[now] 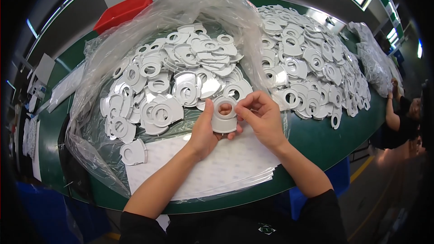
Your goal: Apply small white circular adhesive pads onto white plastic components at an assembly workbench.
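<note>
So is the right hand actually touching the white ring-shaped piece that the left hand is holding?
Touching. The head view shows the right hand with its fingertips pinching the right edge of the white ring-shaped piece, while the left hand grips it from the left.

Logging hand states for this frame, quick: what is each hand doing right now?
Left hand: closed on the white ring-shaped plastic part, thumb up along its left edge.
Right hand: fingertips pinching the same part's right rim.
</note>
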{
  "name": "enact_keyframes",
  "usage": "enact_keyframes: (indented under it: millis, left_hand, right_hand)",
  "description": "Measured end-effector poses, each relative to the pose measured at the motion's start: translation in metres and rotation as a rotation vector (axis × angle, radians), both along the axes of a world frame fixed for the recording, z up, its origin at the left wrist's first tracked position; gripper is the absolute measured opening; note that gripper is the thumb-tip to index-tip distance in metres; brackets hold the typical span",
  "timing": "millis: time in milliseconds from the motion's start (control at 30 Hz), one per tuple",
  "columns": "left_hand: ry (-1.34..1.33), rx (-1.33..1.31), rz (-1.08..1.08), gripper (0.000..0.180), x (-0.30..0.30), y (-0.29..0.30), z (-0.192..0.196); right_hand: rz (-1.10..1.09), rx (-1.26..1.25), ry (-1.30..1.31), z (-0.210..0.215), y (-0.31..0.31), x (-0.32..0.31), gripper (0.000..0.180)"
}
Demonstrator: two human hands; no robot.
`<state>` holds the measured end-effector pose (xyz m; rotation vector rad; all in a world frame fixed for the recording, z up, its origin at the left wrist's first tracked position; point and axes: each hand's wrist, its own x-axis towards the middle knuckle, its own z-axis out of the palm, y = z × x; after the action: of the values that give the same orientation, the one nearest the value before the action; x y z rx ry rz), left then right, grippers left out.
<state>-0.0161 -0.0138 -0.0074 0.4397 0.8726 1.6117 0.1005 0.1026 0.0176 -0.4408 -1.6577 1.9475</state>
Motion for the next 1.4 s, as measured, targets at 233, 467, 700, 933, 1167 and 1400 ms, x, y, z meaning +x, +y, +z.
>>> enact_keyframes:
  millis: [233, 467, 700, 933, 1167, 1400]
  left_hand:
    - [-0.004, 0.0, 0.004, 0.067, 0.0, 0.0, 0.001]
    - [-0.013, -0.006, 0.008, 0.066, 0.0, 0.0, 0.001]
    - [-0.023, -0.014, 0.017, 0.064, 0.0, 0.0, 0.0]
    - [-0.021, -0.012, 0.012, 0.064, 0.0, 0.001, 0.002]
    - [-0.043, 0.009, 0.001, 0.061, 0.0, 0.001, -0.001]
    - [-0.031, 0.005, 0.05, 0.06, 0.0, -0.001, 0.001]
  right_hand:
    - [-0.02, 0.023, -0.006, -0.001, -0.002, -0.001, 0.012]
    - [-0.013, 0.017, -0.001, 0.0, -0.002, -0.001, 0.011]
    - [-0.018, 0.016, -0.001, 0.0, -0.003, -0.001, 0.011]
    - [-0.034, 0.037, 0.005, 0.0, -0.005, -0.002, 0.01]
    - [-0.086, 0.148, -0.04, 0.001, -0.009, -0.001, 0.009]
    - [-0.342, 1.29, -0.073, 0.009, -0.014, 0.001, 0.023]
